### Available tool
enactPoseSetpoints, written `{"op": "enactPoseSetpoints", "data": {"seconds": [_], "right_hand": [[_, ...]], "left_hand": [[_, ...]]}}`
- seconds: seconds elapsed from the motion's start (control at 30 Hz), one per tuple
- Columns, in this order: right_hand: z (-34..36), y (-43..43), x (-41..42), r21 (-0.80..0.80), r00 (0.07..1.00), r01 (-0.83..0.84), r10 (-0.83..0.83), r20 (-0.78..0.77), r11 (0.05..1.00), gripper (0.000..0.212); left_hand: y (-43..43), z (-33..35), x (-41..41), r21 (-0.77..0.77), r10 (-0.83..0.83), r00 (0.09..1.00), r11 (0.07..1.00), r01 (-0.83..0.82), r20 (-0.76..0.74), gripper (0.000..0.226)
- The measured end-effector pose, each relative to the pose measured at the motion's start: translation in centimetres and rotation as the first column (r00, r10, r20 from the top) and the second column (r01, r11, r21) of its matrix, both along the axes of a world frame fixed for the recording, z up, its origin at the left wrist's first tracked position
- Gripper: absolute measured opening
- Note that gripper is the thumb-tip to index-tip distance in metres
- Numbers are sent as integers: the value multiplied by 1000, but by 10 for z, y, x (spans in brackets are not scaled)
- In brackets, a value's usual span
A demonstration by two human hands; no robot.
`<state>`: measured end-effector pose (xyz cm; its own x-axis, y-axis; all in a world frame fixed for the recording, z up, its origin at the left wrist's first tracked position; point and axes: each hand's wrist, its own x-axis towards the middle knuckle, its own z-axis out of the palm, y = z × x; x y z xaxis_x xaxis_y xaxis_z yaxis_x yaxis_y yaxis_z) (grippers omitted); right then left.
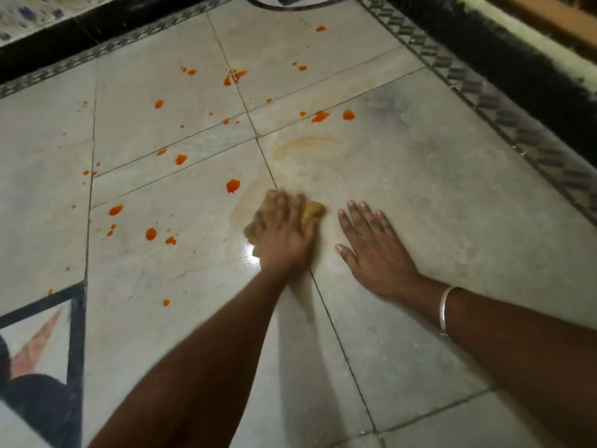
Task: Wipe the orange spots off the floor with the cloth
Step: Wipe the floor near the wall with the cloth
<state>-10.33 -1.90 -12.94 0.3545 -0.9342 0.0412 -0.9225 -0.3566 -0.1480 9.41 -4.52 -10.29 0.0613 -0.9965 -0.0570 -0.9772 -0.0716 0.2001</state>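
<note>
Currently left hand (pixel 281 231) presses flat on the wadded yellowish cloth (pixel 312 211); right hand (pixel 371 244) lies released, bracing on the grey tiled floor (pixel 452 189). Advice: push firmly toward the nearest orange spot (pixel 233 185), eleven o'clock of cloth.

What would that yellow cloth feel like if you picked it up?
Probably floppy: the cloth is bunched into a lump under the left hand. Likely damp and a bit heavy, since a wet smear lies beside it on the floor.

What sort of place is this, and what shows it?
Likely an indoor room, perhaps a home: large pale floor tiles, a patterned border along the wall, and a cloth wiping spots.
</note>
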Motion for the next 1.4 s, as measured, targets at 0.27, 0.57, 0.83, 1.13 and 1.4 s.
{"op": "enactPoseSetpoints", "data": {"seconds": [0.27,0.57,0.83,1.13,1.4], "right_hand": [[2,2,-3,-9,1000,-20,21,21,1000,70],[-1,3,-8,-29,999,-34,34,21,999,73],[0,2,-9,17,999,-40,40,13,999,77],[-1,0,-9,13,999,-39,39,26,999,77],[-1,0,-9,14,999,-34,33,22,999,78]], "left_hand": [[26,-6,-27,-82,133,991,988,-134,-14,68],[10,-13,-51,-157,103,990,981,-118,-101,63],[-25,73,-12,291,315,-29,834,-469,-949,34],[10,39,31,539,426,-348,761,-362,-835,43],[-6,46,33,337,527,204,748,-571,-825,22]]}}
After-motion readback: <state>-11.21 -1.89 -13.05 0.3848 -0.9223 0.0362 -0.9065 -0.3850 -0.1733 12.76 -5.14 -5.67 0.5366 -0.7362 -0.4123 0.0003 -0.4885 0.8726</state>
